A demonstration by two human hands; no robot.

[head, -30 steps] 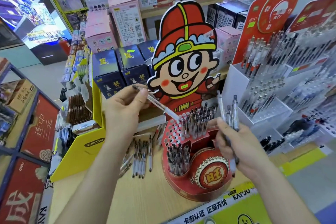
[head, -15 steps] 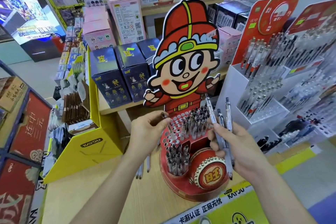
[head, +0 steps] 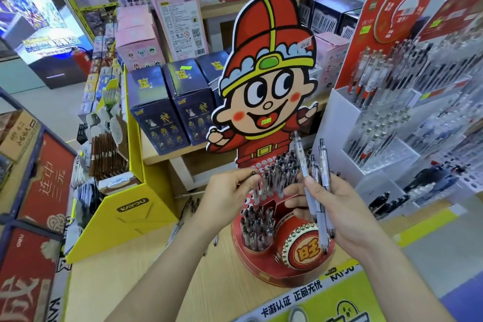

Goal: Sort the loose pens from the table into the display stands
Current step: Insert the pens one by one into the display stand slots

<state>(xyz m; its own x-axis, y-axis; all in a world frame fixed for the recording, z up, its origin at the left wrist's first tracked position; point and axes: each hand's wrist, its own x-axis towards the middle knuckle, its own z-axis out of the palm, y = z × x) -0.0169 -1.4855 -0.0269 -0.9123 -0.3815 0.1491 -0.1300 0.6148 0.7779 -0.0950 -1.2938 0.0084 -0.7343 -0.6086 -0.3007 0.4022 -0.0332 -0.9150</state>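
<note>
The desk (head: 146, 282) carries the red stand (head: 261, 273), its far rows crowded. Left hand (head: 224, 198) fingers pinch one pen (head: 257, 189) over a hole, and tight neighbours could deflect it. Right hand (head: 339, 209) grips spare pens (head: 317, 191), which may slip. Loose pens (head: 192, 204) lie to the left.

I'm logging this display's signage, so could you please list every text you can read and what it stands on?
"KAYOU": yellow cardboard stand.
"旺": drum on the red pen stand.
"卡游认证 正品无忧": white strip at the table's front.
"连中三元": red panel, far left.
Small print on the pink boxes: too blurred to read.
</note>
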